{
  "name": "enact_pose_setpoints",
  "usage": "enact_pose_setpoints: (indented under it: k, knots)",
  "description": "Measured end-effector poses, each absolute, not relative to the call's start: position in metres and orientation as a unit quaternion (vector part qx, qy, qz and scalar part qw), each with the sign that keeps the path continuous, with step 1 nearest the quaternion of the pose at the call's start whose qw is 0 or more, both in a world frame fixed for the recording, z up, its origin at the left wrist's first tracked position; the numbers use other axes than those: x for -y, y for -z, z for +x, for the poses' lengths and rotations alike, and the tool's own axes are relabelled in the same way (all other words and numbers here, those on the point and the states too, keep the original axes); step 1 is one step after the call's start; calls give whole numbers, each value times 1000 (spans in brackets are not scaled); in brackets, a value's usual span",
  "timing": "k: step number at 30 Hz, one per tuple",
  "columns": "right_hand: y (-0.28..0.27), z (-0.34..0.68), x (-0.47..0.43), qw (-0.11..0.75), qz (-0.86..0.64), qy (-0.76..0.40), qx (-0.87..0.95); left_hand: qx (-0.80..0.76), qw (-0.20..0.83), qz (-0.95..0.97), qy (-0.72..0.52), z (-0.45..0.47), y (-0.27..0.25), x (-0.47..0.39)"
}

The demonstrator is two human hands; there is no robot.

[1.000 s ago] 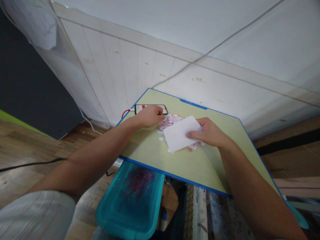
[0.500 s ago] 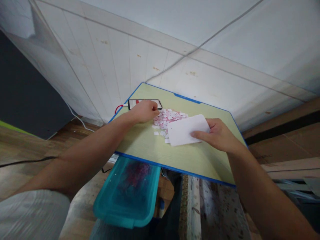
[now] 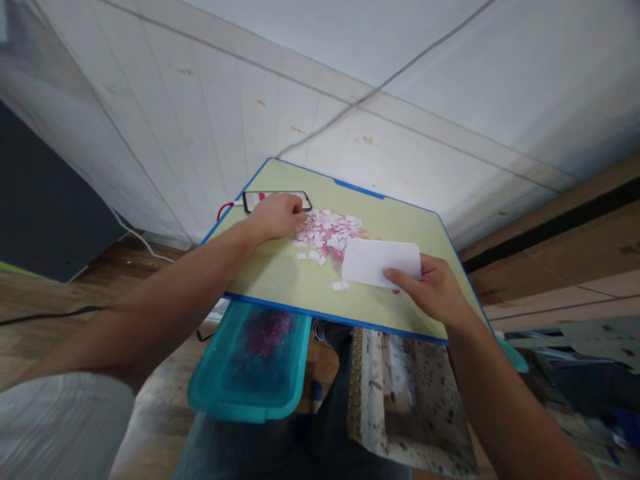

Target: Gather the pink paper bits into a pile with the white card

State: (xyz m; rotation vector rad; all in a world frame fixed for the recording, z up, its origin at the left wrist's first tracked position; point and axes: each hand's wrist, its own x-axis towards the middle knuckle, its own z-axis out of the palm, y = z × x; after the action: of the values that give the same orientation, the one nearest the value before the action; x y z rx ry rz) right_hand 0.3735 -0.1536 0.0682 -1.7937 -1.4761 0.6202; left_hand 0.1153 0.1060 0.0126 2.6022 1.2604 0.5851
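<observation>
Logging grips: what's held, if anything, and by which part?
The right hand holds a thin white rounded-corner rectangular card by its right end; whether the left hand holds anything cannot be told.

And it's pale yellow across the tabletop (image 3: 405, 223), trimmed in bright blue, with a plain white card (image 3: 367, 262) and pink-and-white paper scraps (image 3: 325, 230)! Below, teal for the plastic bin (image 3: 225, 407), pale cloth flecked brown for the basket liner (image 3: 373, 420).

Left hand (image 3: 277, 215) blocks part of phone (image 3: 253, 199); white card (image 3: 370, 260) hides most fingers of right hand (image 3: 433, 285). Contents (image 3: 269, 333) of teal bin (image 3: 225, 407) look blurred; left edge cuts off sleeve (image 3: 65, 427).
</observation>
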Motion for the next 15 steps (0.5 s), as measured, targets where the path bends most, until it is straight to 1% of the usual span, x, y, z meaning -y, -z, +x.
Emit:
enact_pose_setpoints:
  k: [3,7,9,15]
  knots:
    - [-62,376,166,353,-698,-263,565,-435,86,873,-200,116,-12,-105]
    - [-60,380,182,385,-724,-211,532,-440,75,871,-206,117,-10,-103]
    - [-59,376,188,398,-725,-205,523,-442,69,871,-205,117,-10,-101]
    - [-53,357,194,374,-706,-275,534,-466,67,860,-196,120,-13,-95]
